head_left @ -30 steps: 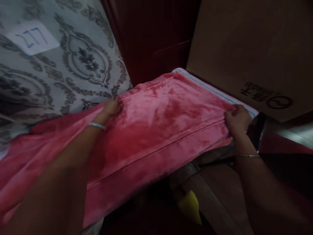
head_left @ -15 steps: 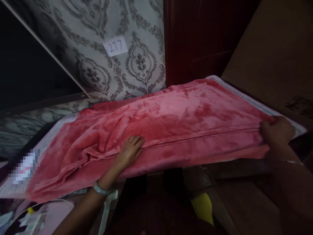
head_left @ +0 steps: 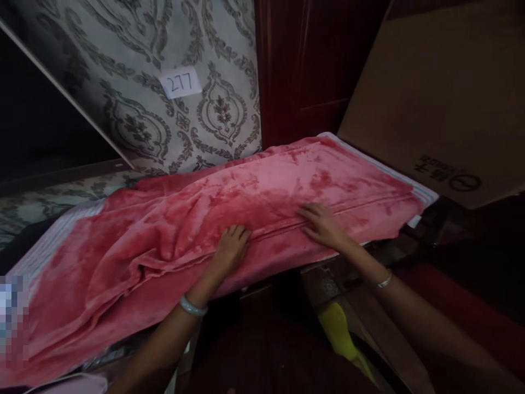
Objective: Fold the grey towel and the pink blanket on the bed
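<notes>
A pink plush blanket (head_left: 262,189) lies spread over a long surface, with a folded edge running along its near side. At its left the fabric bunches into wrinkles; toward the right it is smoother. My left hand (head_left: 233,245), with a pale bangle on its wrist, rests on the blanket by that edge, fingers laid on the fabric. To the right of it, my right hand (head_left: 323,225) touches the blanket near the same edge, palm down with fingers apart. A striped white cloth (head_left: 424,194) shows from under the blanket at both ends.
Behind stand a patterned wall (head_left: 176,126) with a paper label (head_left: 181,82) and a dark red panel (head_left: 307,65). A large cardboard box (head_left: 443,98) leans at the right. Below the near edge hangs something yellow-green (head_left: 337,328). A dark screen-like panel (head_left: 45,115) is at the left.
My right hand has left the blanket's right end and moved left to its middle, its fingers opening. My left hand stays near the folded edge. The view has shifted rightward.
</notes>
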`<state>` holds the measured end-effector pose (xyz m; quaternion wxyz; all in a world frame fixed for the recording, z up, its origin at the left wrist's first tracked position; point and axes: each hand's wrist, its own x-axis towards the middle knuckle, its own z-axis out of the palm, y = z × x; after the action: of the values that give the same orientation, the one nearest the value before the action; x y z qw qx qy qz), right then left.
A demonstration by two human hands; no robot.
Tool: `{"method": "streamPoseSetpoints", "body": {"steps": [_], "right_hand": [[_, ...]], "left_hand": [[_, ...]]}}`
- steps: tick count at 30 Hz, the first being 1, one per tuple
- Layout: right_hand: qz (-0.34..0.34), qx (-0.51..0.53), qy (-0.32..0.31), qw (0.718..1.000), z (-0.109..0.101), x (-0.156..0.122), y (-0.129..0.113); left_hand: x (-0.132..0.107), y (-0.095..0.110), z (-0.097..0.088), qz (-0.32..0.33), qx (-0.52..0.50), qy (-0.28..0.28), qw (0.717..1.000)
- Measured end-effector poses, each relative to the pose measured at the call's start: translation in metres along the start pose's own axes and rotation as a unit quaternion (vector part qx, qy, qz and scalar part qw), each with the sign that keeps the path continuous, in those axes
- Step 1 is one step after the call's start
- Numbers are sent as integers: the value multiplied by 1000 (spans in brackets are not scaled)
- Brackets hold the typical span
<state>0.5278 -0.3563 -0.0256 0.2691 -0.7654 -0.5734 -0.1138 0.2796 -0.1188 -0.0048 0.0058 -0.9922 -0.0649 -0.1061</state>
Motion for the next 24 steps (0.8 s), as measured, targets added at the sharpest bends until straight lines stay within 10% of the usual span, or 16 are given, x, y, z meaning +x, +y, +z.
{"method": "streamPoseSetpoints", "body": {"steps": [14, 19, 24], "right_hand": [[6, -70, 14, 997, 31, -5, -8], [2, -55, 9, 998, 22, 11, -36], [-4, -117, 29, 993, 58, 11, -69]], "left_hand": [[-11, 13, 18, -2, 13, 71, 997], [-16, 23, 11, -14, -5, 59, 998], [-39, 28, 6, 19, -76, 111, 991]]}}
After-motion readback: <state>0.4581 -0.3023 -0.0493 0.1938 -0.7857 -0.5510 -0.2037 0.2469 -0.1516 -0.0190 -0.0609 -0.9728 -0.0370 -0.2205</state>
